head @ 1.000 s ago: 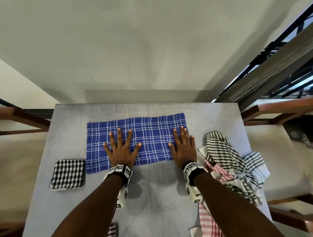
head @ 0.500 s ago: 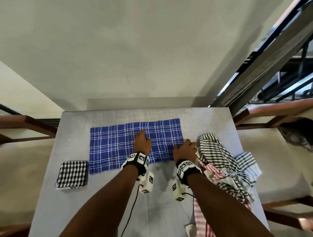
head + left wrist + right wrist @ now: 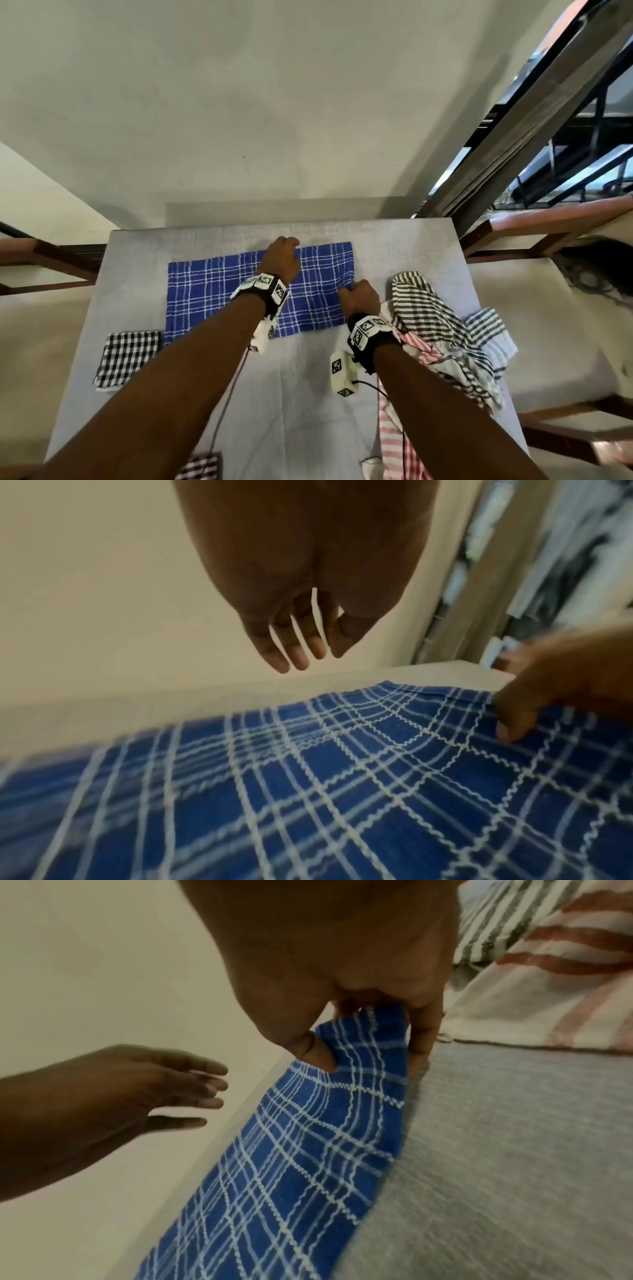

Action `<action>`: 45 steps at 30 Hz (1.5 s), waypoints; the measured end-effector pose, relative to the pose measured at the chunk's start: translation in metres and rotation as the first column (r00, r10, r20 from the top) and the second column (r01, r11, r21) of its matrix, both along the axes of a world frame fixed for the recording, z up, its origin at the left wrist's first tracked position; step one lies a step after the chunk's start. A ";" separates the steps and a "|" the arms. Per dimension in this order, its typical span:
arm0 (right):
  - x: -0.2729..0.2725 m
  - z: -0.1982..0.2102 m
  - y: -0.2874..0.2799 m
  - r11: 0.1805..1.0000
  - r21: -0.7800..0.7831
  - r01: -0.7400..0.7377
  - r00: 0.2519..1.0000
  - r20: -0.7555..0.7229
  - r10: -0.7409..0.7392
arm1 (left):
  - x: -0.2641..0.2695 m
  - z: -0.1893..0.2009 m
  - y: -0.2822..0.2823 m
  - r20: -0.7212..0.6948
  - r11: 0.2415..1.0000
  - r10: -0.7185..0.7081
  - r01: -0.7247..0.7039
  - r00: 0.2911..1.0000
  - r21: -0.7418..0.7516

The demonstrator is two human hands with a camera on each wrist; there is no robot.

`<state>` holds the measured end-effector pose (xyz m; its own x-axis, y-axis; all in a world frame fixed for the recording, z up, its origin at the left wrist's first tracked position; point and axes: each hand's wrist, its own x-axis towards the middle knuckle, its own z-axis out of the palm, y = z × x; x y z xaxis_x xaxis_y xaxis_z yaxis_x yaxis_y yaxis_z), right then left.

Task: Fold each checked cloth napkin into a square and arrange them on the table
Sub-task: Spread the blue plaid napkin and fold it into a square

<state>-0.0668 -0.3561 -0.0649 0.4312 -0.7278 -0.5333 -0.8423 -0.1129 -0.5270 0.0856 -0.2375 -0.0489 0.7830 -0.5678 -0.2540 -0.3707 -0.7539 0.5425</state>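
**Right hand pinches the blue napkin edge**

The blue checked napkin (image 3: 219, 298) lies flat as a long strip in the middle of the grey counter (image 3: 308, 411). The right hand (image 3: 360, 298) holds its right edge: thumb and fingers (image 3: 318, 1050) are curled and pinch a small raised fold of the cloth. The left hand (image 3: 280, 257) is above the far edge of the napkin, and its fingers (image 3: 294, 647) are straight, close together, holding nothing. A folded black checked napkin (image 3: 128, 358) lies near the left counter edge. A pile of striped cloths (image 3: 442, 335) lies just beside the right hand.
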 end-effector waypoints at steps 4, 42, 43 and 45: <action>0.000 0.004 -0.006 0.984 0.091 0.155 0.986 0.053 -0.160 | 0.004 0.018 -0.060 0.193 0.693 -0.714 0.643 0.673 0.325; -0.021 0.051 0.107 0.951 -0.218 -0.218 0.893 0.348 0.284 | 0.084 0.075 -0.019 0.001 0.781 -0.616 0.611 0.787 0.127; -0.016 0.054 0.118 0.952 -0.208 -0.224 0.886 0.364 0.288 | 0.086 0.077 -0.007 -0.008 0.813 -0.578 0.576 0.816 0.083; -0.006 0.057 0.140 0.948 -0.204 -0.244 0.875 0.376 0.306 | 0.093 0.083 0.019 -0.029 0.854 -0.518 0.519 0.855 0.024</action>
<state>-0.0723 -0.2157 -0.0082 0.7780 -0.6043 -0.1719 -0.4888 -0.4101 -0.7700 0.1783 -0.2188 0.0342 0.3715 -0.8821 -0.2897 -0.7016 -0.4711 0.5347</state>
